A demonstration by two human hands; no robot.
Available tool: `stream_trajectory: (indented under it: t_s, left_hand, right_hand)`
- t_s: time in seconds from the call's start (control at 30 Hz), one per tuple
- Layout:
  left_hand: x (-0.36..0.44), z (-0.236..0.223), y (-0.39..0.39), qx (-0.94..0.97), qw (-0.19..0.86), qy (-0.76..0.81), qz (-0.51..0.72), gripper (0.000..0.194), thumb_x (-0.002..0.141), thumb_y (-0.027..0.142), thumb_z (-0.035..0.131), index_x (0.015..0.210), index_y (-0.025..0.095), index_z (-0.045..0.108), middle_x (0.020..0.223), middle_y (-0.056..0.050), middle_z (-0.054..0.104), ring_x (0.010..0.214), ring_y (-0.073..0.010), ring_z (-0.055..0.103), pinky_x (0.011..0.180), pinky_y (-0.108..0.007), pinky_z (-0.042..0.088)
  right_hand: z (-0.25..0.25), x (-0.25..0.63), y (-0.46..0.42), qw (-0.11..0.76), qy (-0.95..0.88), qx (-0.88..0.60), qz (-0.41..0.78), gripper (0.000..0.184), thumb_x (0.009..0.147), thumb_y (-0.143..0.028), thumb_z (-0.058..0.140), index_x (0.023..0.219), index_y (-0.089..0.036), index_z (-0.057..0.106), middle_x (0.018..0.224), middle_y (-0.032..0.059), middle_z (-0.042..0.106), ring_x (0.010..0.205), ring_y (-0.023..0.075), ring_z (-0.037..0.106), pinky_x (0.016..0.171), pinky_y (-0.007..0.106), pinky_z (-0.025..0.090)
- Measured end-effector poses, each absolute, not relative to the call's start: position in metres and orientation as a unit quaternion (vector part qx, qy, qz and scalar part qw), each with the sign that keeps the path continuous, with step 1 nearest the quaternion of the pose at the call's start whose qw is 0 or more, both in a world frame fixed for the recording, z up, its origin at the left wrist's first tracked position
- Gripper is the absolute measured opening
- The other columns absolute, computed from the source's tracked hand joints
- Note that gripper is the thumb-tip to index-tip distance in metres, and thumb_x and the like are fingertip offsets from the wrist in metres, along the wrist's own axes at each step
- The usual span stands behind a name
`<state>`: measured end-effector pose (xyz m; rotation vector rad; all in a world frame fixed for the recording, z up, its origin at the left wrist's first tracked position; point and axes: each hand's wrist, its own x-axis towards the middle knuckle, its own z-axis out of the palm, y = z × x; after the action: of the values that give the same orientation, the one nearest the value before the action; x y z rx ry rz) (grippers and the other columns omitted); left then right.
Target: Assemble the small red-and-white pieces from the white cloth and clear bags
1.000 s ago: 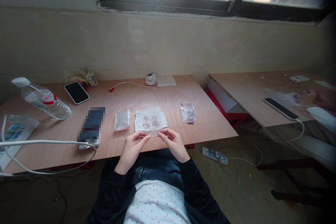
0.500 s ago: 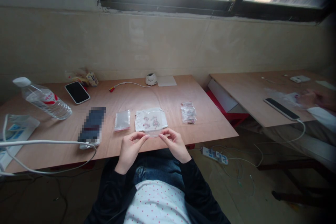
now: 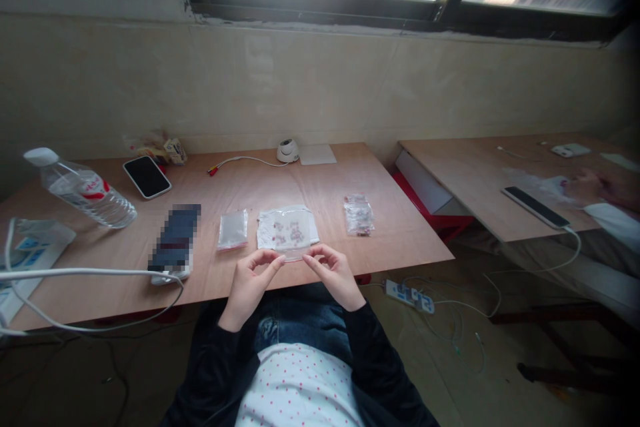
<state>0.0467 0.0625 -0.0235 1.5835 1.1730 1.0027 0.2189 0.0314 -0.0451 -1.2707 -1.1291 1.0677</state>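
Between my two hands is a small clear plastic bag (image 3: 296,254), pinched at its near edge. My left hand (image 3: 251,281) grips its left corner between thumb and forefinger; my right hand (image 3: 334,275) grips the right corner the same way. The bag's far part overlaps a white sheet (image 3: 267,225), on which several small reddish pieces (image 3: 296,232) show. Whether those pieces lie inside the bag or under it I cannot tell. Left of the sheet rests a stack of flat clear bags (image 3: 233,229) with a red edge. To the right sits a pile of filled small bags (image 3: 359,215).
On the left stand a tilted water bottle (image 3: 95,190), a phone (image 3: 147,177), a blurred-out phone (image 3: 175,240) and a white cable (image 3: 90,271). A dome camera (image 3: 288,151) is at the back. Another person's hand (image 3: 585,185) works at the right-hand table (image 3: 470,173).
Almost nothing differs. Both hands keep their pinch on the bag, and my left fingers have shifted very slightly to the right.
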Motion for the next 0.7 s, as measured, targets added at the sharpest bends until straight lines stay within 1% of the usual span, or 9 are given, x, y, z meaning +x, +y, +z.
stream_trajectory:
  t_s: [0.1,0.27,0.37,0.53,0.7]
  left_hand:
    - [0.0477,-0.0248,0.0618,0.652,0.450,0.462,0.398,0.020,0.075,0.035,0.061,0.079,0.016,0.065,0.079,-0.003,0.067,0.080,-0.0172,0.061,0.075,-0.025,0.046]
    - [0.0478,-0.0267,0.0630,0.665,0.442,0.466,0.382,0.019,0.074,0.035,0.062,0.078,0.016,0.065,0.078,-0.003,0.067,0.079,-0.0173,0.060,0.074,-0.025,0.045]
    - [0.0483,-0.0253,0.0630,0.662,0.448,0.466,0.378,0.021,0.074,0.036,0.062,0.077,0.015,0.065,0.077,-0.003,0.068,0.078,-0.0182,0.061,0.075,-0.026,0.045]
    - [0.0506,-0.0230,0.0613,0.652,0.451,0.474,0.383,0.021,0.072,0.036,0.063,0.075,0.016,0.066,0.077,-0.004,0.069,0.078,-0.0198,0.062,0.075,-0.028,0.046]
    - [0.0502,-0.0230,0.0610,0.656,0.447,0.477,0.376,0.021,0.073,0.037,0.062,0.076,0.016,0.065,0.077,-0.004,0.068,0.080,-0.0195,0.061,0.075,-0.027,0.046]
  right_hand:
    - [-0.0448,0.2184,0.0316,0.536,-0.478,-0.533,0.447,0.025,0.072,-0.041,0.063,0.074,-0.016,0.059,0.073,0.0010,0.057,0.055,0.0095,0.046,0.052,0.023,0.037]
    - [-0.0473,0.2174,0.0326,0.521,-0.512,-0.530,0.430,0.022,0.073,-0.038,0.064,0.076,-0.016,0.062,0.078,0.0029,0.060,0.066,0.0128,0.051,0.061,0.025,0.041]
    - [-0.0491,0.2164,0.0332,0.519,-0.532,-0.518,0.423,0.022,0.073,-0.038,0.063,0.075,-0.017,0.063,0.078,0.0034,0.060,0.073,0.0151,0.054,0.063,0.025,0.042]
    - [-0.0490,0.2143,0.0327,0.530,-0.543,-0.515,0.399,0.020,0.076,-0.037,0.061,0.074,-0.018,0.063,0.076,0.0029,0.060,0.073,0.0155,0.054,0.064,0.026,0.042]
    - [-0.0472,0.2143,0.0317,0.531,-0.558,-0.514,0.377,0.017,0.078,-0.035,0.059,0.075,-0.019,0.063,0.076,0.0030,0.059,0.074,0.0160,0.054,0.067,0.028,0.042]
